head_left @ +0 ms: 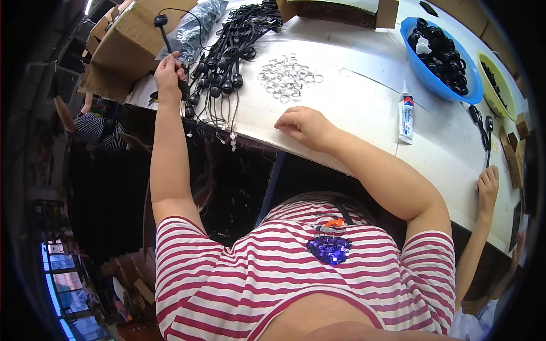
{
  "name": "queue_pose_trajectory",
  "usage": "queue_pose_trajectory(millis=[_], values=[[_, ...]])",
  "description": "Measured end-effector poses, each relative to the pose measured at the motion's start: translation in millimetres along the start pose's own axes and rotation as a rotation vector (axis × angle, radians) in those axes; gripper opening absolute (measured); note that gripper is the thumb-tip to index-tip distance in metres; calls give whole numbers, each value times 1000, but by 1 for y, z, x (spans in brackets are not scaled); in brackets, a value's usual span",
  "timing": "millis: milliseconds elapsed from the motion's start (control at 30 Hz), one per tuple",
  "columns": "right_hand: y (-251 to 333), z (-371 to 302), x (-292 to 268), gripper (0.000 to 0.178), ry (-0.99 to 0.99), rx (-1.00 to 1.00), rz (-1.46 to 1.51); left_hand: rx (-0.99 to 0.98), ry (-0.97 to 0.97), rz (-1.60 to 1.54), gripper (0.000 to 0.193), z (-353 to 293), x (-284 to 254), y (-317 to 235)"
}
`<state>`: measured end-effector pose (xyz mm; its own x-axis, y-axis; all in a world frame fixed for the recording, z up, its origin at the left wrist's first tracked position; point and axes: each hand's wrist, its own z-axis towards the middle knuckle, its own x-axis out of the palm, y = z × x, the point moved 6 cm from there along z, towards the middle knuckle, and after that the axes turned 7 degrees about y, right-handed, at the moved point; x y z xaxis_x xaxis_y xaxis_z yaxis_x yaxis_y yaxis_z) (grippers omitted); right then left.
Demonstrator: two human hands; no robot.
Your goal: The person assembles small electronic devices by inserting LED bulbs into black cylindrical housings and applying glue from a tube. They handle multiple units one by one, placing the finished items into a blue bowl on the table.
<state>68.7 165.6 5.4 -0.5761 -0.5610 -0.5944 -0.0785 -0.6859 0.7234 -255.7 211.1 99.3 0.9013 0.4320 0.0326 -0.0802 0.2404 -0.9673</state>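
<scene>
At the table's left side, my left hand [169, 77] is raised, its fingers closed around the stem of a black corded device [164, 33]. The device has a small squarish head at the top and a thin wire curving off to the right. Beside this hand lies a thick bundle of black corded parts [227, 57] with round ends, their thin leads hanging over the near edge. My right hand [307, 126] rests near the front edge, fingers curled down and the palm side hidden. Just beyond it are several clear rings [289, 78] in a loose pile.
A glue tube [406, 116] lies right of the rings. Farther right stand a blue basin [412, 62] of black parts and a yellow basin [483, 59]. Cardboard boxes [133, 42] are at the left. Another person's hand [488, 184] holds a black corded device at the right.
</scene>
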Motion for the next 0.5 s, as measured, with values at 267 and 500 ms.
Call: queue_pose_trajectory(millis=[267, 500], values=[[-4, -1, 1, 12, 0, 12, -3, 41, -22, 57, 21, -7, -25, -22], [-3, 1, 4, 13, 16, -4, -27, -106, -152, 664, 25, 33, -78, 50]])
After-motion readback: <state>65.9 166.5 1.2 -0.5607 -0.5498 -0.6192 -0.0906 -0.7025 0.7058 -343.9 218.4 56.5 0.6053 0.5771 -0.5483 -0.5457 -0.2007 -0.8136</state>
